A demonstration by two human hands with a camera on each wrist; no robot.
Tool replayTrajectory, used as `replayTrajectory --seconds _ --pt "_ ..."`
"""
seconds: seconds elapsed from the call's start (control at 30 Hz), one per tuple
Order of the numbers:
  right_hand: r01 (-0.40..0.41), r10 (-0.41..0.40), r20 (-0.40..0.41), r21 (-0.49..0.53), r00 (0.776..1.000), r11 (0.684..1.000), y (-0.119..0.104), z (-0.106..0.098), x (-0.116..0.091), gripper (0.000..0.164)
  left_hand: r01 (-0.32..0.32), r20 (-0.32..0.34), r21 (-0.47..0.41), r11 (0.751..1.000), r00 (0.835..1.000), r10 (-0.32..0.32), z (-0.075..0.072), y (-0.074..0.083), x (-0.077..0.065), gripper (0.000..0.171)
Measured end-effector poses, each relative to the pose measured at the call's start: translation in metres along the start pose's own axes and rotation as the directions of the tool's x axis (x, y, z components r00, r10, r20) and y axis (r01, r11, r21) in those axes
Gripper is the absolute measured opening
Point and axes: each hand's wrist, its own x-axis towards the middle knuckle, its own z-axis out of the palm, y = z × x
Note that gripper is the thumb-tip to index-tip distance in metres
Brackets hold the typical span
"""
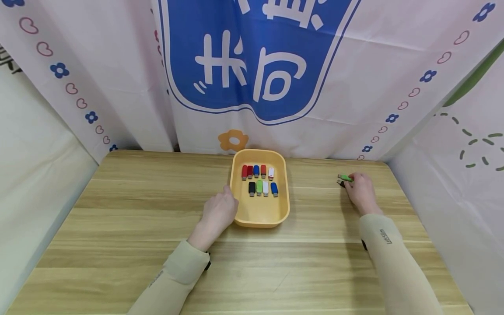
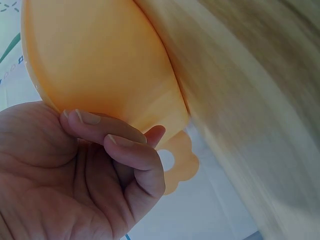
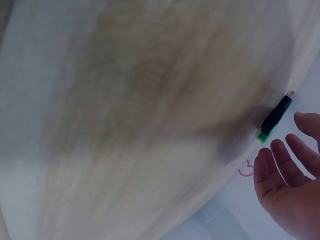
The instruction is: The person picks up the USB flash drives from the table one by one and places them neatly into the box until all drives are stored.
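At the left rim of a yellow tray [image 1: 260,225], my left hand [image 1: 219,208] grips the side. In the left wrist view its fingers [image 2: 135,152] curl against the tray's outer wall; the thumb tip is hidden. The tray holds two rows of USB sticks, among them a black one [image 1: 252,188], a green one [image 1: 259,187] and a blue one [image 1: 274,189]. Far right on the table, my right hand [image 1: 361,192] is at a green USB stick [image 1: 345,177] and a black USB stick [image 3: 276,115]. The right wrist view shows its fingers apart and loosely bent beside these two.
The wooden table [image 1: 118,245] reaches back to a white curtain [image 1: 393,65] with a blue printed sign. Pale cloth walls [image 1: 35,144] rise at both sides. The tray stands near the table's back edge, midway across.
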Motion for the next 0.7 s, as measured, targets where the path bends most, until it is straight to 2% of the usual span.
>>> replayTrajectory --seconds 0.17,0.33,0.7 --pt "0.039 -0.038 0.027 -0.047 0.999 0.998 0.0064 0.0042 -0.0002 0.031 0.009 0.01 0.001 1.0 1.0 -0.009 -0.0002 0.0006 0.0002 0.031" --pt "0.013 -0.01 0.065 -0.053 0.998 0.998 0.0093 0.0068 -0.0011 0.029 0.009 0.014 0.006 1.0 1.0 -0.009 -0.0005 0.0009 0.0001 0.034" --pt "0.076 -0.077 0.05 0.033 0.996 0.997 0.0089 0.0069 0.0014 0.015 -0.001 0.002 0.003 1.0 1.0 0.001 -0.0002 -0.0002 -0.0002 0.032"
